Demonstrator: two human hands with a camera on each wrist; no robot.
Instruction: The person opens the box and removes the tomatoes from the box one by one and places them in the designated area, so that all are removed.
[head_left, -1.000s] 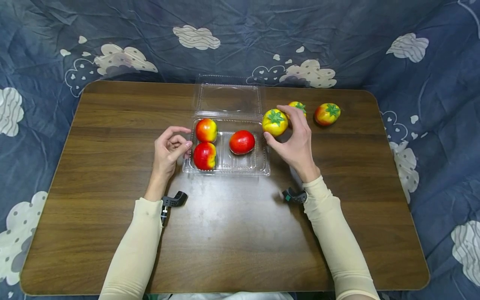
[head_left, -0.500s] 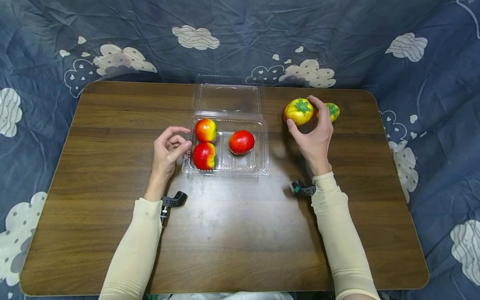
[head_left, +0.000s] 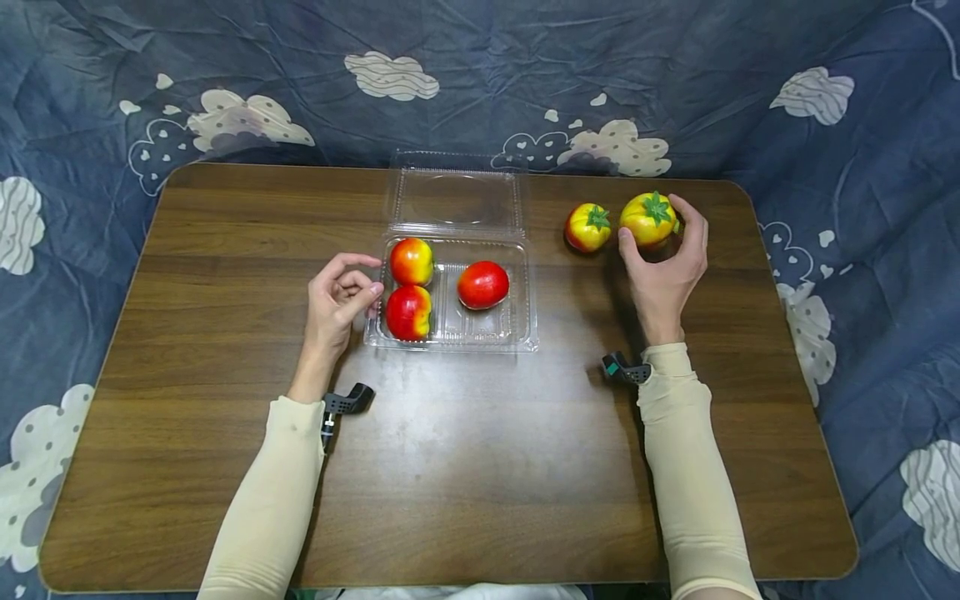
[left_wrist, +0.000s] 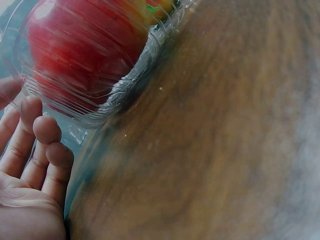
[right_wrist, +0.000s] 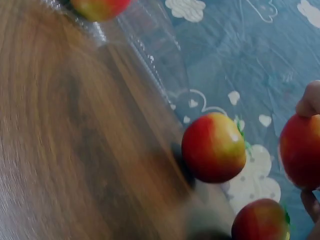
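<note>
One fruit is gripped between the right hand's thumb and fingers, overlapping a half-hidden fruit near the table's far edge. If the grip slackens, it could drop, bump that neighbour and send it rolling, both being round. The left hand's bent fingers lie at the box's left rim; whether they pinch it I cannot tell, but a tug might shift it. Six fruits altogether: three boxed fruits, one held, one half-hidden, one loose fruit. One box, one open lid.
</note>
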